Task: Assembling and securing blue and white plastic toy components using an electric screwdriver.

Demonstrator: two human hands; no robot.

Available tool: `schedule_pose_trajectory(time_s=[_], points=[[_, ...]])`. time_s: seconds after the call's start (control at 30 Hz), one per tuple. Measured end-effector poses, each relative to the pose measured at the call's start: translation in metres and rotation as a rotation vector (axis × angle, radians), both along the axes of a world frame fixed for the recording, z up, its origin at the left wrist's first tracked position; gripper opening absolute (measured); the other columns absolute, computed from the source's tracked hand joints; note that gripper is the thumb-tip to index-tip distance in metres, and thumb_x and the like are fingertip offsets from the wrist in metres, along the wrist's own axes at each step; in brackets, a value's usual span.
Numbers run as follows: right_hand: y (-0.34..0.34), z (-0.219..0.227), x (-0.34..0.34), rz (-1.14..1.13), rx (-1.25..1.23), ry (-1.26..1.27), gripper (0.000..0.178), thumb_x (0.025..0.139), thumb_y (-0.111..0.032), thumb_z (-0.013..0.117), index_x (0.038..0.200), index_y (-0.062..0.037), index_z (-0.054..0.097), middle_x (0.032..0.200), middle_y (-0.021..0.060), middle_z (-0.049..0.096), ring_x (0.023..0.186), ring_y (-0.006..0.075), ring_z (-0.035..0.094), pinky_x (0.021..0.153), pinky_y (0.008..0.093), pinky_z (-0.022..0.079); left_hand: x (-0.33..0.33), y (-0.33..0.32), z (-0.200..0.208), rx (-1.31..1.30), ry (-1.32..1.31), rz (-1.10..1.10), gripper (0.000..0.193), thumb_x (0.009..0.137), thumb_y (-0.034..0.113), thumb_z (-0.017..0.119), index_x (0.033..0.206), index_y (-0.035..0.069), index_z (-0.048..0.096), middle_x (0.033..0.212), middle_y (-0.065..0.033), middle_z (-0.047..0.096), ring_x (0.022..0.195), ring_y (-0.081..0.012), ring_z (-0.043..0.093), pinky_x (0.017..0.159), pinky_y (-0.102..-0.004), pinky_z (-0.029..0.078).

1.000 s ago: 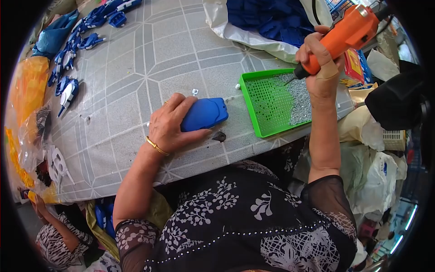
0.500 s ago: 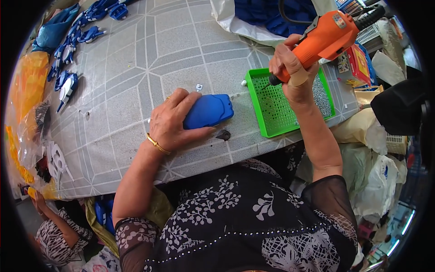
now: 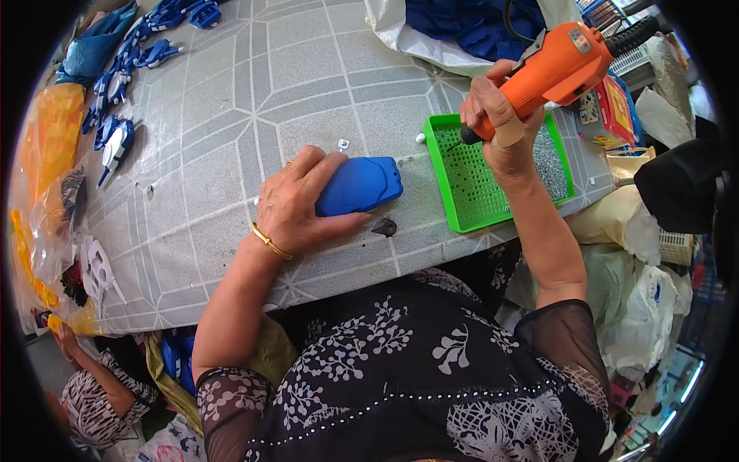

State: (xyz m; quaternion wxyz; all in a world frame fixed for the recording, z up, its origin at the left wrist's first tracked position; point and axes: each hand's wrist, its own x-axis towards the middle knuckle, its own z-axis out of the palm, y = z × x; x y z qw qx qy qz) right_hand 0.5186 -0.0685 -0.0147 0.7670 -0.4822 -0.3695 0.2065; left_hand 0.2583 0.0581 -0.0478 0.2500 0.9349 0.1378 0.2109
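Observation:
A blue plastic casing [image 3: 360, 185] lies on the grey tiled-pattern tabletop, gripped along its left end by my left hand [image 3: 296, 196], thumb on the near side and fingers on the far side. My right hand [image 3: 504, 127] is wrapped round an orange electric screwdriver [image 3: 550, 65], held tilted with its bit pointing down to the left. The bit hangs over the left part of a green perforated tray [image 3: 440, 181]. Small silvery screws [image 3: 550, 165] are heaped at that tray's right side. Beside the casing are a small white square piece [image 3: 343, 144] and a small dark piece [image 3: 384, 226].
A white sack [image 3: 416, 50] of blue parts stands at the far side. Blue and white parts [image 3: 115, 146] lie in a line at the left, near an orange plastic bag [image 3: 50, 135] and white pieces [image 3: 98, 269]. Another person's arm [image 3: 100, 369] shows at the lower left.
The whole view has shifted very slightly. Both hands keep their holds on the casing and the screwdriver, with no clear movement against the table.

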Motion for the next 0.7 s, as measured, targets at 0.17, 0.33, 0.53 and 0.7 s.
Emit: schedule_pose_trajectory(time_s=[0.17, 0.33, 0.53, 0.7], points=[[0.000, 0.000, 0.000, 0.019, 0.017, -0.006, 0.026, 0.084, -0.009, 0.079, 0.100, -0.0047, 0.059, 0.072, -0.0004, 0.057, 0.054, 0.0099, 0.059, 0.047, 0.0219, 0.041, 0.001, 0.000, -0.002, -0.009, -0.032, -0.001, 0.070, 0.066, 0.043, 0.086, 0.121, 0.004, 0.065, 0.104, -0.0129, 0.062, 0.088, -0.0325, 0.068, 0.075, -0.0420, 0.056], [-0.001, 0.014, -0.004, 0.066, 0.115, 0.057, 0.021, 0.088, -0.009, 0.074, 0.101, -0.0036, 0.058, 0.070, 0.0015, 0.057, 0.055, 0.0124, 0.057, 0.056, 0.0282, 0.047, 0.000, -0.005, 0.002, -0.004, 0.001, 0.021, 0.069, 0.067, 0.042, 0.086, 0.120, 0.004, 0.066, 0.103, -0.0127, 0.061, 0.088, -0.0326, 0.068, 0.075, -0.0426, 0.055], [0.000, 0.048, -0.029, 0.180, 0.132, 0.100, 0.019, 0.091, -0.012, 0.071, 0.098, -0.0070, 0.055, 0.067, 0.0004, 0.051, 0.056, 0.0123, 0.052, 0.059, 0.0313, 0.046, -0.001, -0.005, 0.002, 0.017, 0.003, 0.032, 0.066, 0.068, 0.042, 0.085, 0.119, 0.004, 0.066, 0.101, -0.0127, 0.061, 0.087, -0.0336, 0.067, 0.074, -0.0433, 0.055], [0.015, 0.047, -0.054, 0.225, 0.148, 0.119, 0.019, 0.090, -0.011, 0.072, 0.099, -0.0065, 0.055, 0.066, 0.0002, 0.052, 0.056, 0.0123, 0.054, 0.060, 0.0318, 0.048, 0.000, -0.005, 0.003, -0.002, -0.004, 0.035, 0.064, 0.069, 0.043, 0.084, 0.118, 0.005, 0.065, 0.101, -0.0126, 0.061, 0.086, -0.0345, 0.067, 0.072, -0.0442, 0.054]])
